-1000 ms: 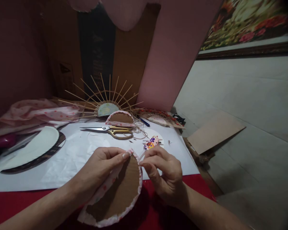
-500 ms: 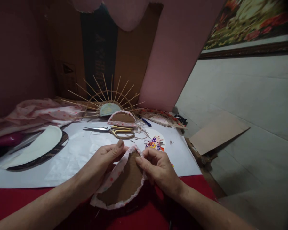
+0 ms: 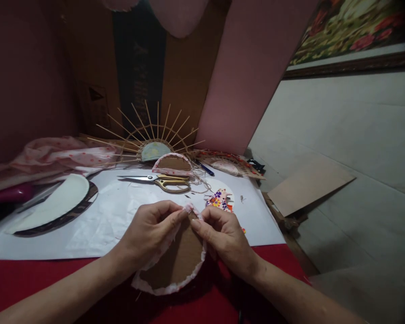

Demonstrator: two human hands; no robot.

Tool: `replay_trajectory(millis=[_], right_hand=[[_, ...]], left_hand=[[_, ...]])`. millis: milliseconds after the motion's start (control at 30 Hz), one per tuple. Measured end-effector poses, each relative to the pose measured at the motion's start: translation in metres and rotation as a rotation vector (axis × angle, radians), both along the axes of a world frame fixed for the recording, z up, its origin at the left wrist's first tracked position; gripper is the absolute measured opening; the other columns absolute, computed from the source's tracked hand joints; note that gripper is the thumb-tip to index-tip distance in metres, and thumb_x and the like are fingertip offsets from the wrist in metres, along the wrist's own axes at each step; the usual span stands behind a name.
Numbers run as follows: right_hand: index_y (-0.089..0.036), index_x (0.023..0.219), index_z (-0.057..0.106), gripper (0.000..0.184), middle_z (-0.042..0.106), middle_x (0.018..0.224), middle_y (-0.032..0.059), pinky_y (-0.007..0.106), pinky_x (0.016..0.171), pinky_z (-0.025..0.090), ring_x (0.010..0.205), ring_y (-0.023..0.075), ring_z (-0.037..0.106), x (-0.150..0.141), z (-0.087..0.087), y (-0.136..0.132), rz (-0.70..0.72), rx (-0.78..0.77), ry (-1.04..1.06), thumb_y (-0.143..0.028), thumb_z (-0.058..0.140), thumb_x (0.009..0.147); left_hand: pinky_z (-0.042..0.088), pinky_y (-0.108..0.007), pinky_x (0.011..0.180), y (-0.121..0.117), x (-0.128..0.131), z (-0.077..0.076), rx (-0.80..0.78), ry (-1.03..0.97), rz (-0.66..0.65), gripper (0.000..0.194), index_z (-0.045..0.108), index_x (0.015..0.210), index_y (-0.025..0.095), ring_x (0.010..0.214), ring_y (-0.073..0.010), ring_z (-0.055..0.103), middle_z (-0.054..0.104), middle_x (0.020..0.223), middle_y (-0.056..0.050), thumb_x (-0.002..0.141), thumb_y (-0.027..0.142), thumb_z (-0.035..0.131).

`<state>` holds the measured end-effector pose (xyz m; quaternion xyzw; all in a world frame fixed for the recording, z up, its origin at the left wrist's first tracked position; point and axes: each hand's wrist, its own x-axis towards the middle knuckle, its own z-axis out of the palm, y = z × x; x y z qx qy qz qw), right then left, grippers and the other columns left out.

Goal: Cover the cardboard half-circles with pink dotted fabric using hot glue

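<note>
Between my hands is a half-round cardboard piece [image 3: 177, 258], its rim wrapped in pink dotted fabric and its bare brown side facing me. My left hand [image 3: 148, 231] pinches the fabric edge near the top corner with thumb and forefinger. Just to the right, my right hand [image 3: 224, 234] grips the rim by the same corner, thumb on the cardboard face. The piece is tilted, with its lower end above the red cloth [image 3: 97, 288]. Beyond my hands, gold-handled scissors [image 3: 172, 183] lie before a second fabric-edged half-round [image 3: 173, 164].
A half-round with thin sticks fanning out [image 3: 155, 151] stands at the back. Dotted fabric [image 3: 64, 155] is heaped at left, above a white half-disc [image 3: 56, 202]. Flowered fabric scraps [image 3: 219, 199], a blue pen [image 3: 206, 169] and another woven fan [image 3: 226, 166] lie at right.
My left thumb and forefinger have moved right and down onto the fabric at the top corner and closed there. My right hand keeps its grip, almost unmoved.
</note>
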<state>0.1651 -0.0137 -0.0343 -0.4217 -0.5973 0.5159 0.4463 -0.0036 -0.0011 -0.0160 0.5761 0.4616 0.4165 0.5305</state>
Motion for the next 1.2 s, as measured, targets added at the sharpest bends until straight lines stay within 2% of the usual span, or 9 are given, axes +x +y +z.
replay_trajectory(millis=[133,267,367,433,500,633,767,933,1200], right_hand=[[-0.019,0.068,0.049,0.034,0.044,0.046,-0.0084,0.019,0.035,0.024,0.035,0.0050,0.036,-0.001,0.002,-0.001,0.001,0.007,-0.009,-0.046,0.064,0.082],[-0.019,0.069,0.050,0.033,0.045,0.047,-0.0085,0.019,0.034,0.025,0.035,0.0050,0.038,0.000,0.002,0.001,0.035,0.005,0.038,-0.046,0.064,0.082],[-0.020,0.068,0.048,0.032,0.045,0.046,-0.0090,0.019,0.032,0.024,0.033,0.0049,0.037,0.002,0.001,0.003,0.024,0.005,0.073,-0.044,0.064,0.082],[-0.020,0.068,0.048,0.033,0.046,0.046,-0.0087,0.018,0.032,0.023,0.033,0.0046,0.037,0.002,0.001,0.005,0.011,0.003,0.081,-0.044,0.065,0.081],[-0.019,0.067,0.048,0.034,0.047,0.047,-0.0083,0.018,0.031,0.024,0.033,0.0044,0.037,0.002,0.000,0.005,0.006,0.005,0.084,-0.045,0.066,0.080],[-0.019,0.066,0.048,0.035,0.047,0.047,-0.0085,0.017,0.031,0.026,0.033,0.0041,0.038,0.002,0.001,0.006,-0.006,-0.003,0.102,-0.045,0.067,0.078],[-0.019,0.065,0.047,0.036,0.047,0.042,-0.0093,0.015,0.029,0.024,0.029,0.0041,0.036,0.002,0.004,0.005,0.021,-0.060,0.114,-0.046,0.068,0.077],[-0.019,0.065,0.048,0.033,0.050,0.044,-0.0086,0.016,0.028,0.023,0.029,0.0042,0.037,0.002,0.002,0.006,0.088,-0.150,0.175,-0.042,0.069,0.076],[-0.019,0.064,0.050,0.032,0.052,0.048,-0.0076,0.017,0.035,0.026,0.036,0.0049,0.039,0.003,-0.004,0.009,0.107,-0.186,0.246,-0.040,0.072,0.075]], left_hand=[[0.031,-0.021,0.045,-0.002,0.001,-0.009,0.073,0.051,-0.042,0.032,0.057,0.071,0.018,0.050,-0.0096,0.042,0.053,0.056,0.004,0.077,0.048,0.064],[0.043,-0.025,0.059,-0.004,-0.002,-0.001,0.261,0.118,-0.058,0.027,0.060,0.086,0.019,0.067,-0.0158,0.056,0.064,0.075,-0.001,0.081,0.046,0.061],[0.046,-0.028,0.072,-0.005,-0.009,0.009,0.370,0.057,0.098,0.024,0.059,0.099,0.022,0.082,-0.0188,0.060,0.066,0.091,-0.003,0.088,0.042,0.051],[0.045,-0.027,0.072,-0.003,-0.016,0.014,0.463,0.026,0.269,0.022,0.060,0.083,0.022,0.078,-0.0173,0.058,0.062,0.080,-0.001,0.092,0.037,0.046],[0.042,-0.027,0.067,-0.001,-0.022,0.016,0.517,0.013,0.337,0.031,0.054,0.065,0.022,0.067,-0.0153,0.053,0.054,0.066,0.001,0.092,0.034,0.045],[0.038,-0.027,0.056,0.006,-0.024,0.015,0.464,0.112,0.254,0.045,0.049,0.049,0.021,0.050,-0.0134,0.045,0.047,0.048,0.002,0.092,0.035,0.044],[0.043,-0.026,0.058,0.012,-0.019,0.012,0.314,0.078,0.118,0.031,0.060,0.060,0.019,0.056,-0.0145,0.054,0.059,0.056,0.000,0.085,0.037,0.055],[0.047,-0.028,0.061,0.018,-0.020,0.012,0.131,-0.022,0.110,0.023,0.061,0.063,0.016,0.058,-0.0149,0.058,0.064,0.059,-0.002,0.074,0.034,0.067],[0.040,-0.024,0.049,0.023,-0.020,0.000,0.147,-0.027,0.098,0.039,0.040,0.053,0.021,0.048,-0.0104,0.039,0.037,0.051,0.006,0.087,0.037,0.048]])
